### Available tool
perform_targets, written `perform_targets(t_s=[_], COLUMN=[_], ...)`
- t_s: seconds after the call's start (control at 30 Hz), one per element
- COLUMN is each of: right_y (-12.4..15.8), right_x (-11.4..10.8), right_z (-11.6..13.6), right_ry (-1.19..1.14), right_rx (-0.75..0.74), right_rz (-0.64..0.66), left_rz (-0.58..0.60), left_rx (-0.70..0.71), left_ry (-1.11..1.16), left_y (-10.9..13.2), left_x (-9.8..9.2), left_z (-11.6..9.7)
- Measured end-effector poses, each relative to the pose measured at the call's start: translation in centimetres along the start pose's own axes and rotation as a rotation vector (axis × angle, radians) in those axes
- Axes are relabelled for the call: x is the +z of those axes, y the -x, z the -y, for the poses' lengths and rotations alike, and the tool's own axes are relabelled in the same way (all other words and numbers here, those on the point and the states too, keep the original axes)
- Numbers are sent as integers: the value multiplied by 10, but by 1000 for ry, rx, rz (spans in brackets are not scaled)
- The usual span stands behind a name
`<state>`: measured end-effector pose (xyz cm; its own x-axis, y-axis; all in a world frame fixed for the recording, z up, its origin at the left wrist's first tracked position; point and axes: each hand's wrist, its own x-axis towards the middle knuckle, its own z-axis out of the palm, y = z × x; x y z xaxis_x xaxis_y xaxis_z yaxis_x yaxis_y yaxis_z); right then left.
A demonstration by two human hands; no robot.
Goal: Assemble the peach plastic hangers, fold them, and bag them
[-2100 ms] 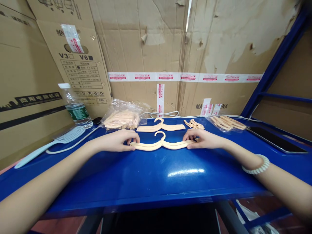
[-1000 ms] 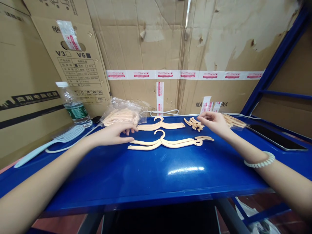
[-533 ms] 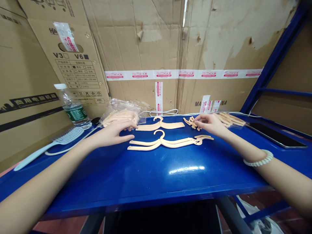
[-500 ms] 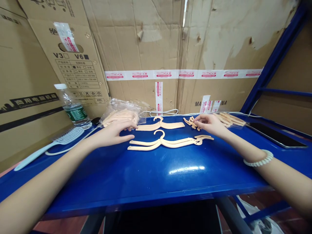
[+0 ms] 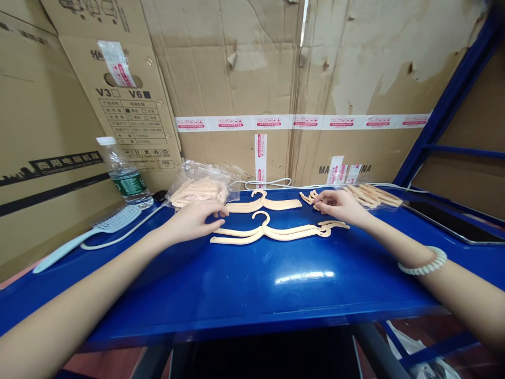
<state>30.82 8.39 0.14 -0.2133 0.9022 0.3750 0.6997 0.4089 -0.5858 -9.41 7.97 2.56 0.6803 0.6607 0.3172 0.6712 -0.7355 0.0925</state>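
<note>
Two beige plastic hangers lie on the blue table: a far hanger and a near hanger, both with hooks pointing away from me. A small curved piece sits against the near hanger's right end. My left hand is open, thumb apart from the curled fingers, by the left ends of both hangers; nothing shows in it. At a small pile of beige hook-shaped pieces, my right hand has thumb and fingertips drawn together. What they pinch, if anything, is hidden.
A clear bag of beige parts lies behind my left hand, more long parts behind my right. A water bottle, hairbrush and white cable are left, a dark tablet right. Cardboard stands behind.
The view has shifted slightly. My left hand has come a little right and nearer, now over the near hanger's left tip. My right fingers have moved down and closed in on the small pieces.
</note>
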Motion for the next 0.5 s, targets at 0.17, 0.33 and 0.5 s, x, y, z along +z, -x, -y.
perform_targets(t_s=[0.17,0.33,0.5], right_y=[0,0,0], right_x=[0,-2,-3], right_z=[0,2,5], right_ry=[14,12,10], right_rx=[-40,-6,-4], right_rz=[-8,-82,-109], left_rz=[-30,-152,-209], left_rx=[-13,-110,-123], left_ry=[-9,-50,-55], left_y=[0,0,-1], left_x=[1,0,2], left_z=[-2,-3,-1])
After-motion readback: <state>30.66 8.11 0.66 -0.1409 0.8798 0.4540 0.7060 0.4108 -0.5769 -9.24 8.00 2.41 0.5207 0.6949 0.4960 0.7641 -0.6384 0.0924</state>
